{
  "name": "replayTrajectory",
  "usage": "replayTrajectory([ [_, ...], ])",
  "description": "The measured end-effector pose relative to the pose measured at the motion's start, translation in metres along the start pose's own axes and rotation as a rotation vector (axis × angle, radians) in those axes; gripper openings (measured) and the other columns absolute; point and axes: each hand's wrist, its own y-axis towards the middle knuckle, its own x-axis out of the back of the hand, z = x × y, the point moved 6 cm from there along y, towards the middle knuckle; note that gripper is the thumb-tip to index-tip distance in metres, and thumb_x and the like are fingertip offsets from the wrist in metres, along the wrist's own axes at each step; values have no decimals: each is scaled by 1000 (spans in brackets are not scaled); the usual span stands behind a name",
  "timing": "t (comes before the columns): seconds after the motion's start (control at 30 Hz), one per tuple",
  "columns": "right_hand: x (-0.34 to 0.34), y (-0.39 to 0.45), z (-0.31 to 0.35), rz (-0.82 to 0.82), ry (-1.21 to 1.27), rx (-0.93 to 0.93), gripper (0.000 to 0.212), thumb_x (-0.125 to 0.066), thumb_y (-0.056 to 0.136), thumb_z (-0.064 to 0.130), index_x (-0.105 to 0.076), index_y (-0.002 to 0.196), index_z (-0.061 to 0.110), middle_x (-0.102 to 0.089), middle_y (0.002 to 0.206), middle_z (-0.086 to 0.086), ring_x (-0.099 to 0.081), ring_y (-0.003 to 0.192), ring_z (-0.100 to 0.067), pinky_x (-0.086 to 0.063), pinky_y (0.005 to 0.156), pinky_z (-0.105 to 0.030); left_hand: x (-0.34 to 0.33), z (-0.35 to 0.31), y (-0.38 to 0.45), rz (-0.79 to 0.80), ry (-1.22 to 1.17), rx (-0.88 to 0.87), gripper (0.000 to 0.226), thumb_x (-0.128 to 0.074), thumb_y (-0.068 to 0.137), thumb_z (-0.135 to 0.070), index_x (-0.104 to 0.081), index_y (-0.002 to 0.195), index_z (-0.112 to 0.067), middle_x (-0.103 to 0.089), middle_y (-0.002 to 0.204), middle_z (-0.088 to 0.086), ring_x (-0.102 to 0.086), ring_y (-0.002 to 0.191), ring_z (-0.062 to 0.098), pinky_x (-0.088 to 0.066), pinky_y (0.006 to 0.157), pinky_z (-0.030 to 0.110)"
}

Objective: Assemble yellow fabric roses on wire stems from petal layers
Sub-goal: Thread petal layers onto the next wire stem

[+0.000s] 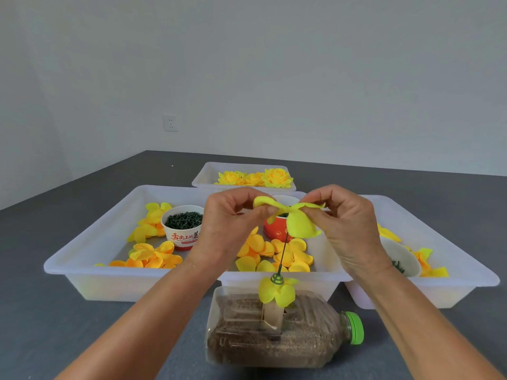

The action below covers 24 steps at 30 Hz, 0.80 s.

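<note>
Head view: both hands hold a yellow petal layer (290, 218) above the wire stem (283, 255), left hand (233, 220) and right hand (343, 223) each pinching one side with curled fingers. One layer (275, 293) already sits low on the stem, stuck in a sand-filled bottle (274, 330). Finished roses (255, 178) fill the far tray (203, 174); loose petals (274, 253) remain, so this rose seems barely begun. Cups and trays crowd the surface (41, 311) behind.

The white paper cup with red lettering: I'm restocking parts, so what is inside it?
The white paper cup with red lettering is filled with small dark green pieces; what lies beneath the top layer is hidden.
</note>
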Motion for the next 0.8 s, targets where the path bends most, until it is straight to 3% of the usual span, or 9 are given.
replayTrajectory([
  [0.17, 0, -8, 8, 164, -2, 59, 36, -77, 67, -6, -69, 83, 26, -71, 80, 8, -65, 77, -10, -53, 72, -25, 3, -4, -4, -70, -66, 2, 4, -69, 76, 3, -68, 76, 0, -64, 77, 30, -57, 66, 24, -50, 62, 29],
  [0.3, -7, -18, 10, 197, 87, 42, 24, -77, 62, 14, -71, 84, 21, -74, 84, 4, -68, 78, -10, -53, 73, -21, 2, -5, -13, -84, -82, 0, 9, -70, 75, 2, -70, 75, -7, -68, 76, 23, -60, 66, 27, -52, 64, 36],
  [0.4, -10, -21, 11, 171, 153, 35, 15, -73, 65, 12, -71, 79, 16, -73, 76, 9, -67, 72, -4, -52, 69, -16, 1, -8, -15, -70, -55, -9, 10, -71, 75, 1, -71, 75, -9, -70, 74, 17, -60, 66, 24, -51, 65, 39],
  [0.53, -12, -24, 11, 166, 160, 54, 12, -69, 70, 10, -71, 80, 16, -72, 78, 11, -67, 76, -5, -50, 71, -16, 3, -9, -17, -63, -26, -16, 13, -71, 73, 1, -71, 74, -12, -71, 69, 5, -61, 61, 10, -52, 60, 23],
  [0.67, -14, -28, 9, 193, 132, 59, 11, -66, 74, 12, -71, 82, 18, -71, 82, 12, -65, 79, -6, -49, 74, -18, 7, -5, -21, -80, -6, -13, 16, -73, 71, 1, -72, 73, -15, -71, 72, 9, -64, 64, 17, -54, 64, 31],
  [0.8, -14, -30, 6, 191, 124, 64, 12, -66, 75, 13, -71, 83, 21, -71, 82, 14, -65, 80, -4, -48, 75, -16, 8, -3, -23, -76, -5, -7, 25, -73, 71, 3, -73, 70, -22, -71, 71, 7, -65, 64, 14, -55, 65, 30],
])
